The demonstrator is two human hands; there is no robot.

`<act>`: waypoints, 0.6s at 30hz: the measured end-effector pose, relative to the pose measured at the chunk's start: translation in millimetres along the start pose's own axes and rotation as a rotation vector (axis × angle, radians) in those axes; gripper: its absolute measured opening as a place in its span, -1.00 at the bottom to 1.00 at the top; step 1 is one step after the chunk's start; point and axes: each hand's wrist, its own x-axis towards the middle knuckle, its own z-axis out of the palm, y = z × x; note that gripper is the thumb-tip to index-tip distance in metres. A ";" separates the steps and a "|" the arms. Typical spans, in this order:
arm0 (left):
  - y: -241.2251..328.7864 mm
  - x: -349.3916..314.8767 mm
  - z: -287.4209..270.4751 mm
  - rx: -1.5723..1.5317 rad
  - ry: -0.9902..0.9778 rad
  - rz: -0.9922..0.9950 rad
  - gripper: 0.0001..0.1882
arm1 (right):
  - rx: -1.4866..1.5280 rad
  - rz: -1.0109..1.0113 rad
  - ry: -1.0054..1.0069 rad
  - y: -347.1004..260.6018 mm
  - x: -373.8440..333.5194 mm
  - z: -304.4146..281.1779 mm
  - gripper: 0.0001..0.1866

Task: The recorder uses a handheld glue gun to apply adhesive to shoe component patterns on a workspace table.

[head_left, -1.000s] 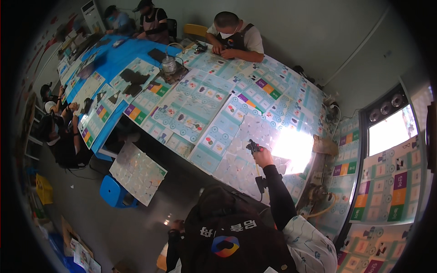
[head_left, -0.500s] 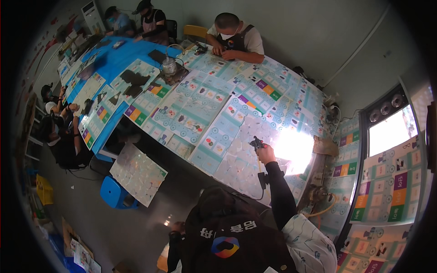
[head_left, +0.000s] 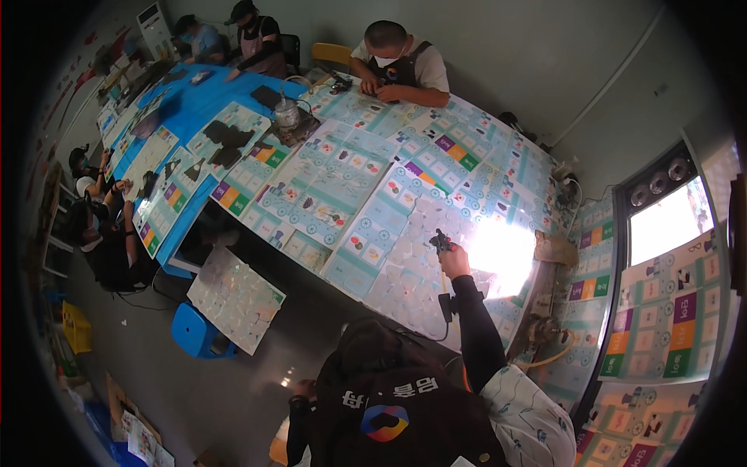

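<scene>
My right hand [head_left: 454, 261] is closed round a small black spray gun [head_left: 441, 240], held above the table. Under it lies a board covered with pale, irregular flat pieces [head_left: 412, 257] set close together. A thin hose hangs from the gun, and a small dark box with a cable [head_left: 446, 305] sits by my wrist. Down by my apron, my left hand [head_left: 305, 388] is partly in view at my side. Its fingers are too dark and hidden to make out.
Printed sheets [head_left: 342, 167] cover the table. A glowing light box [head_left: 669, 222] stands at the right. A metal pump-like device [head_left: 545, 331] sits at the near right edge. A second piece-covered board [head_left: 237, 300] rests on a blue stool [head_left: 198, 331]. Several people work around the table.
My right hand and the spray gun have shifted very slightly. At the far end, a person's arm has reached out over the blue tabletop.
</scene>
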 end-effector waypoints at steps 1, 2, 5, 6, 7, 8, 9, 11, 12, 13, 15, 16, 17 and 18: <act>1.3 -0.8 -0.2 -0.001 0.001 -0.002 -0.66 | 0.000 -0.001 -0.002 -4.0 -1.9 -1.3 -0.79; 2.7 -1.6 -0.3 -0.013 -0.007 -0.022 -0.67 | 0.012 0.022 -0.057 -8.7 -4.9 -3.5 -0.79; 5.3 1.1 -1.5 0.004 -0.028 -0.023 -0.67 | 0.085 0.030 -0.081 -2.1 -3.9 -0.8 -0.79; 6.1 2.7 -1.8 0.032 -0.042 -0.006 -0.68 | 0.146 0.013 -0.052 2.6 -2.3 0.5 -0.79; 4.9 2.6 -1.3 0.033 -0.043 -0.006 -0.68 | 0.146 0.014 -0.051 4.3 -1.8 1.3 -0.79; 3.8 1.9 -0.7 0.005 -0.018 0.004 -0.68 | 0.123 0.006 0.000 6.1 -1.2 1.8 -0.80; 2.7 1.7 -0.2 -0.023 0.006 0.015 -0.69 | 0.100 -0.001 0.051 8.3 -1.0 1.8 -0.81; -0.9 0.2 4.1 -0.014 -0.006 -0.001 -0.69 | 0.175 0.079 -0.065 -9.7 -13.4 -11.4 -0.84; -2.9 -0.4 6.6 -0.003 -0.020 -0.013 -0.69 | 0.250 0.161 -0.177 -16.6 -17.9 -15.7 -0.86; -4.5 1.6 7.3 0.000 -0.021 -0.010 -0.69 | 0.252 0.162 -0.173 -11.6 -17.8 -17.1 -0.86; -7.6 5.1 8.8 0.052 -0.072 -0.015 -0.68 | 0.201 0.093 -0.011 2.7 -15.7 -20.6 -0.85; -10.0 3.8 10.3 0.053 -0.073 -0.016 -0.68 | 0.202 0.094 -0.012 -0.3 -16.8 -24.0 -0.85; -12.3 1.7 11.8 -0.078 -0.053 -0.076 -0.68 | 0.165 0.163 -0.036 -3.0 -17.6 -28.3 -0.84; -14.6 -0.5 13.2 -0.209 -0.032 -0.136 -0.67 | 0.129 0.231 -0.060 -6.7 -19.6 -31.7 -0.81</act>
